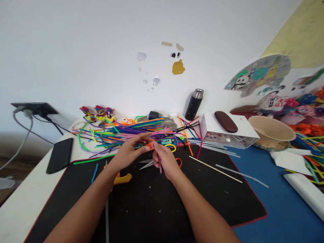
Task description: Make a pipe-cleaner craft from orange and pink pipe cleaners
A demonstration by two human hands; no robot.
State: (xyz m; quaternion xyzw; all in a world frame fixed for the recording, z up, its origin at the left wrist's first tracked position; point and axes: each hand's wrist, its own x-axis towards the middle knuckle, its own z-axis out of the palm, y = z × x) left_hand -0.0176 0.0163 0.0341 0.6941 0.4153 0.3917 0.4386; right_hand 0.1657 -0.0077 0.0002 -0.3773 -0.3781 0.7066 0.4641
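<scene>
My left hand (131,152) and my right hand (165,160) meet above the black mat (152,209). Between their fingertips is a small orange and pink pipe-cleaner piece (151,145), partly covered by the fingers. My left thumb and fingers pinch its orange part. The right hand's fingers close around the pink part, and a pink end (160,166) hangs below them. Under the right hand lie scissors (146,164), blades pointing left, with red and yellow handles showing. A yellow-handled tool (123,179), perhaps a glue gun, is partly hidden behind my left forearm.
Loose pipe cleaners (141,130) are heaped along the wall. Three small figures (101,113), a black bottle (194,104) and a white box (227,130) stand at the back. A phone (60,155) lies left; a wooden stick (215,168) and a beige bowl (272,128) are right.
</scene>
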